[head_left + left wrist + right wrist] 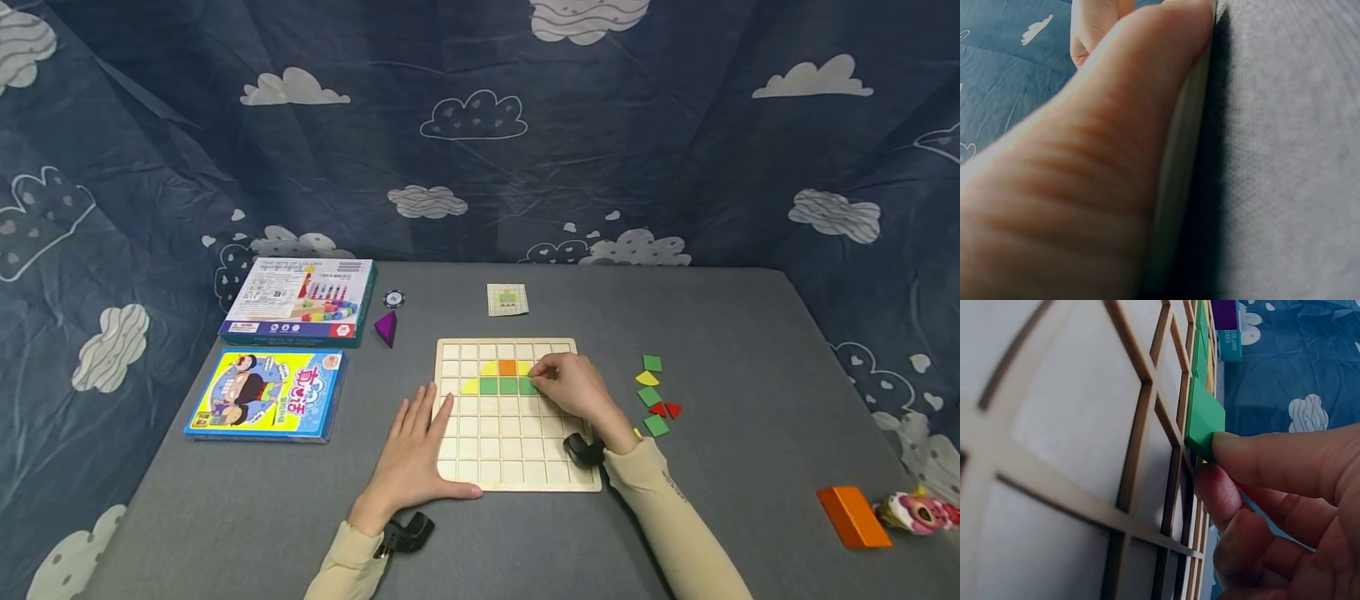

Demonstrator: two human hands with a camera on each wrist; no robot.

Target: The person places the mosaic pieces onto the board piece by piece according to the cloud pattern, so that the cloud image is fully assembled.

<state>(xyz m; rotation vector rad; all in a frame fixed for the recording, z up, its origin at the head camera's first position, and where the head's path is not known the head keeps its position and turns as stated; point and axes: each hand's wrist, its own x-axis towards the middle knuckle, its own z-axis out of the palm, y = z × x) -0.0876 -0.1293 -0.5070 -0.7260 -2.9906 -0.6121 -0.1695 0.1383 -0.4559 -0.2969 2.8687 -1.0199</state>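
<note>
A wooden grid board (517,454) lies on the grey table. Its upper rows hold yellow curved pieces, an orange square (507,367) and green squares (498,386). My right hand (555,381) rests over the board's right side and pinches a green square (1202,419) at a cell edge, tilted partly out of the grid (1147,381). My left hand (416,446) lies flat with straight fingers on the board's left edge; its thumb (1116,125) presses along the board's rim (1182,162).
Loose green, yellow and red pieces (654,396) lie right of the board. A pattern card (507,299) sits behind it. Two boxes (300,300) (266,393), a purple pyramid (386,327) and a round token (393,297) are at left. An orange block (853,516) and a toy (918,511) are at right.
</note>
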